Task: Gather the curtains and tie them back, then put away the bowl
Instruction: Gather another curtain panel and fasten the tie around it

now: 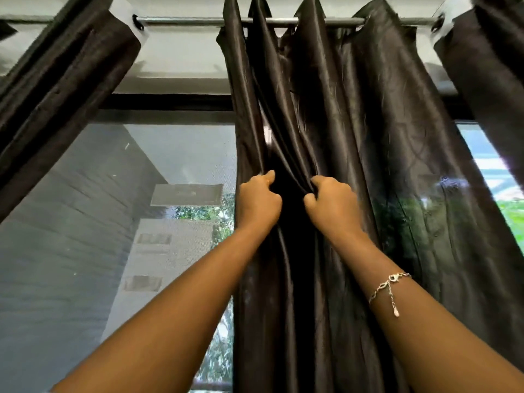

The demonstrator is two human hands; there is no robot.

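You're facing the window (113,222), wide across the view with a mesh screen over it. Dead centre, the middle curtain (354,137), dark and glossy, hangs in deep folds. The left curtain (56,89) bunches at upper left and the right curtain (487,80) at upper right. All three hang from the rod (184,21). Your left grip (258,199) is fisted on a fold near the middle curtain's left edge. Your right grip (331,205), just beside it, clenches the neighbouring folds. A bracelet (388,285) circles your right forearm.
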